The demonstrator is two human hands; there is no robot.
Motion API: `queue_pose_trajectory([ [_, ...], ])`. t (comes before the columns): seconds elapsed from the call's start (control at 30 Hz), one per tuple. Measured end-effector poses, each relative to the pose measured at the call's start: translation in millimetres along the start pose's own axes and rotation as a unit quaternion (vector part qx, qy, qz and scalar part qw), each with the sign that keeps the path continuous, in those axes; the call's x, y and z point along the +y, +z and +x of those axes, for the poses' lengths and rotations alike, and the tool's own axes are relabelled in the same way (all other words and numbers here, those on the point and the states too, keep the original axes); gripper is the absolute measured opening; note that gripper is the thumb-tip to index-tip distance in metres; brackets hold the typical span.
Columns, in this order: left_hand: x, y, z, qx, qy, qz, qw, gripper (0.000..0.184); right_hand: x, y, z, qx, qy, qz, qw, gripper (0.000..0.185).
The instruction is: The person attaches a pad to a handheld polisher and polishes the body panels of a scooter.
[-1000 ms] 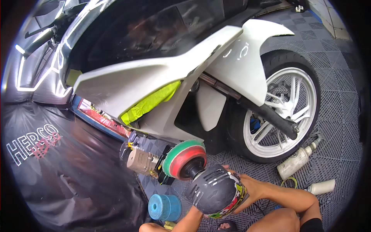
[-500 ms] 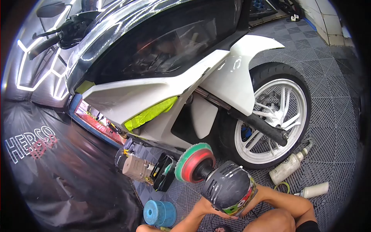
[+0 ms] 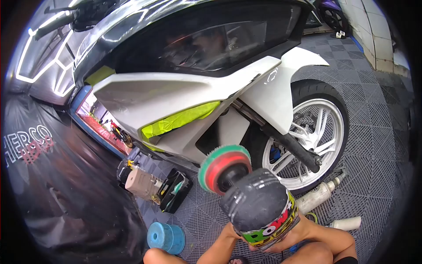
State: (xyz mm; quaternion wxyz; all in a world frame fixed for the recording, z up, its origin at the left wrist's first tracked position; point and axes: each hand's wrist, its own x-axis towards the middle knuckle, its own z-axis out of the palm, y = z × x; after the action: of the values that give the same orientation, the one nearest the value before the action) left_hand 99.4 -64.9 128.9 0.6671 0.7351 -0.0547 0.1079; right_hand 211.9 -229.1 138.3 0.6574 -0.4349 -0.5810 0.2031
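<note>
A black power polisher (image 3: 257, 200) with a red and green round pad (image 3: 224, 169) is held low at the middle. My right hand (image 3: 292, 235) is wrapped round its body from the right. From below left, my left hand (image 3: 233, 233) grips it too, its fingers mostly hidden behind the machine. The pad faces up and left, apart from the white side panel (image 3: 176, 90) of a motorbike. Yellow-green tape (image 3: 180, 119) covers a strip of that panel. To the right is the bike's wheel with white spokes (image 3: 310, 141).
A blue plastic container (image 3: 165, 238) stands at lower left, near a beige machine (image 3: 141, 184) and a black case (image 3: 174, 190). Black sheeting (image 3: 66, 189) hangs at left. A dirty white bottle (image 3: 317, 197) and a white tube (image 3: 347, 223) lie on the grey tiled floor (image 3: 369, 132).
The view has shifted. The polisher has turned and come closer to the camera, showing more of its coloured label. Both hands still hold it.
</note>
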Motion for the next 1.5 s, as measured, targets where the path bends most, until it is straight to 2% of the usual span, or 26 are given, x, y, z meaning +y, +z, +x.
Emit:
queue_pose_trajectory([
  [0.03,3.1,2.3,6.6,-0.003,0.015,-0.004,1.000,0.105,-15.4,-5.3,7.0,-0.021,0.000,-0.024,0.999,0.075],
  [0.07,4.7,3.4,10.9,-0.006,0.026,-0.010,1.000,0.105,-25.5,-7.1,9.5,-0.019,0.057,-0.007,0.998,0.069],
  [0.17,4.7,9.7,17.8,-0.013,0.050,-0.029,0.998,0.105,-46.3,-8.7,26.0,-0.005,-0.030,-0.119,0.992,0.069],
  [0.2,4.5,10.8,18.8,-0.017,0.056,-0.033,0.998,0.105,-59.7,-9.7,30.2,-0.017,-0.005,-0.194,0.981,0.068],
  [0.3,10.2,10.3,25.2,-0.034,0.070,-0.049,0.996,0.105,-78.9,-7.4,35.8,-0.018,0.059,-0.169,0.984,0.068],
  [0.33,11.6,12.6,26.0,-0.038,0.074,-0.054,0.995,0.105,-81.5,-4.1,39.3,0.031,0.017,-0.213,0.976,0.068],
  [0.43,19.3,15.2,31.6,-0.054,0.090,-0.074,0.992,0.105,-108.9,-7.9,42.5,0.028,0.082,-0.227,0.970,0.070],
  [0.47,20.9,16.2,34.8,-0.059,0.097,-0.084,0.990,0.105,-114.7,-7.0,47.5,0.043,0.056,-0.234,0.970,0.063],
  [0.57,29.9,19.3,47.0,-0.079,0.121,-0.115,0.983,0.104,-128.7,-7.0,53.7,0.028,0.039,-0.271,0.961,0.060],
  [0.6,34.2,20.6,52.1,-0.084,0.129,-0.123,0.980,0.104,-136.4,-8.4,59.4,0.053,-0.004,-0.298,0.953,0.059],
  [0.8,54.5,45.2,78.6,-0.122,0.191,-0.225,0.948,0.104,-147.6,-8.3,48.6,0.085,-0.015,-0.320,0.943,0.066],
  [1.0,62.5,68.0,94.2,-0.154,0.227,-0.304,0.912,0.104,-154.2,-11.4,40.2,0.091,0.018,-0.319,0.943,0.071],
  [1.2,71.9,62.4,105.0,-0.141,0.259,-0.315,0.902,0.104,-154.3,-12.3,42.6,0.069,0.066,-0.284,0.954,0.069],
  [1.5,83.1,63.7,102.8,-0.145,0.282,-0.332,0.888,0.104,-162.5,-15.5,40.7,0.059,0.043,-0.354,0.933,0.072],
])
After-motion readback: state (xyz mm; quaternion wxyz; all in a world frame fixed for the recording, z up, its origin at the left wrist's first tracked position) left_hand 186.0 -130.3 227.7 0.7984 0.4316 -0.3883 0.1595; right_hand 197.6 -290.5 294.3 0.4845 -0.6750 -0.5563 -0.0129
